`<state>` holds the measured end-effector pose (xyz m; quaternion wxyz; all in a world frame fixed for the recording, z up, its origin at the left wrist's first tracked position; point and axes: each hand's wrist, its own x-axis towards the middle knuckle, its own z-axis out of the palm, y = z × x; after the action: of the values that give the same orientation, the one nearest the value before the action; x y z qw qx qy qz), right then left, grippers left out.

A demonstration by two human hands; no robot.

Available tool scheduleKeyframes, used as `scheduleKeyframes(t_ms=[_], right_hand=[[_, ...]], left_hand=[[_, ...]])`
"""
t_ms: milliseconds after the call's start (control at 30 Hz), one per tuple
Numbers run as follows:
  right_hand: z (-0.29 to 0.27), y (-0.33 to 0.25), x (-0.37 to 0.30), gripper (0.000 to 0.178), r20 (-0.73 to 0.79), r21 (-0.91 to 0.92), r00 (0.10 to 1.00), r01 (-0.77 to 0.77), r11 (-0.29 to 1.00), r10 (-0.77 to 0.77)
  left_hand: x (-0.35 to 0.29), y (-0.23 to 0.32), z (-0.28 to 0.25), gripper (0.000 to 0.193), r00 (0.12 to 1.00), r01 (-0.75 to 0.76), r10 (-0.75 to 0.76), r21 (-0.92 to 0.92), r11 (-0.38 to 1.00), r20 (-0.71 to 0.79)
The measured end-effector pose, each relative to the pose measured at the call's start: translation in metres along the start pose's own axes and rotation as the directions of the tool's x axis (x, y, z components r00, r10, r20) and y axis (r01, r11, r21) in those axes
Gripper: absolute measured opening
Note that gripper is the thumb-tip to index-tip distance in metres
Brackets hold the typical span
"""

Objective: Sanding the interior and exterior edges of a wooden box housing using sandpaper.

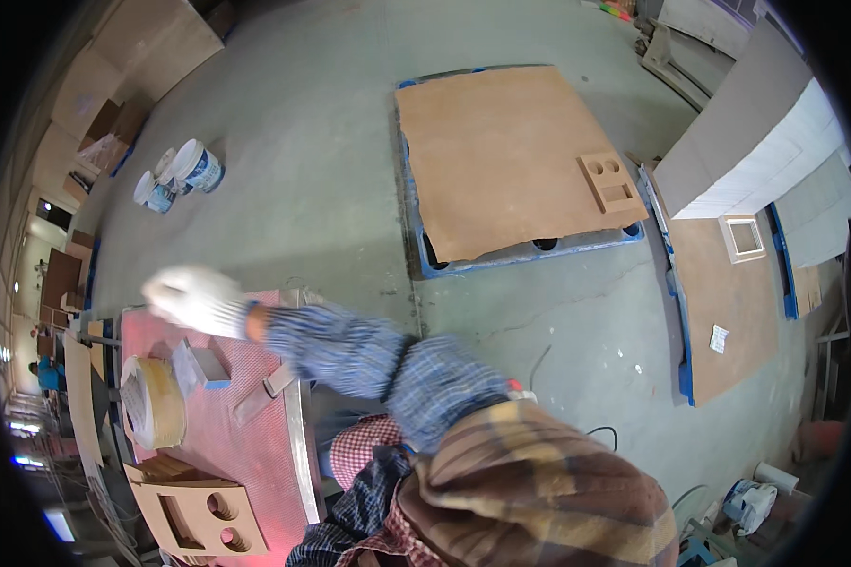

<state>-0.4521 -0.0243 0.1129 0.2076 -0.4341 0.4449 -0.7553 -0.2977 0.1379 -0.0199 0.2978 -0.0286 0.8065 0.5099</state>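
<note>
Head view: wide roll (167, 404) (pale yellow) near gloved hand (192, 300).

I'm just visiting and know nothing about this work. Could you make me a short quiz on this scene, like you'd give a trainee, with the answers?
1. What covers the person's outstretched right hand?
A) nothing
B) a white glove
C) a black mitten

2. True or false: the large brown sheet lies directly on the floor.

3. How many round holes does the cardboard piece on the pink-topped table have?

Key:
1. B.
2. False; it lies on a blue pallet.
3. Two, beside a rectangular cut-out.
</note>
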Motion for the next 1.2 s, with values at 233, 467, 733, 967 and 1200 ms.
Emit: scheduleKeyframes(t_ms=[233, 467, 733, 967, 1200], right_hand=[[-0.174, 0.058, -0.315, 0.052, -0.128, -0.848, 0.733, -0.431, 0.310, 0.668], [-0.259, -0.013, -0.621, 0.054, -0.221, -0.863, -0.351, -0.364, -0.350, 0.910], [-0.262, 0.035, -0.518, 0.045, -0.277, -0.740, 0.198, -0.668, -0.077, 0.940], [-0.208, 0.066, -0.321, 0.043, -0.191, -0.835, 0.612, -0.512, 0.201, 0.767], [-0.117, 0.108, -0.264, 0.039, 0.111, -0.847, 0.790, -0.242, 0.474, 0.603]], left_hand=[[-0.047, -0.056, -0.011, 0.038, 0.966, 0.030, -0.127, -0.391, 0.920, -0.223], [-0.094, -0.093, -0.026, 0.036, 0.898, -0.030, -0.298, -0.720, 0.694, -0.325], [-0.104, -0.084, -0.033, 0.042, 0.869, -0.004, -0.328, -0.668, 0.744, -0.371], [-0.134, -0.087, -0.026, 0.055, 0.792, -0.108, -0.345, -0.671, 0.733, -0.504], [-0.186, -0.121, -0.004, 0.044, 0.434, -0.111, -0.422, -0.512, 0.852, -0.796]])
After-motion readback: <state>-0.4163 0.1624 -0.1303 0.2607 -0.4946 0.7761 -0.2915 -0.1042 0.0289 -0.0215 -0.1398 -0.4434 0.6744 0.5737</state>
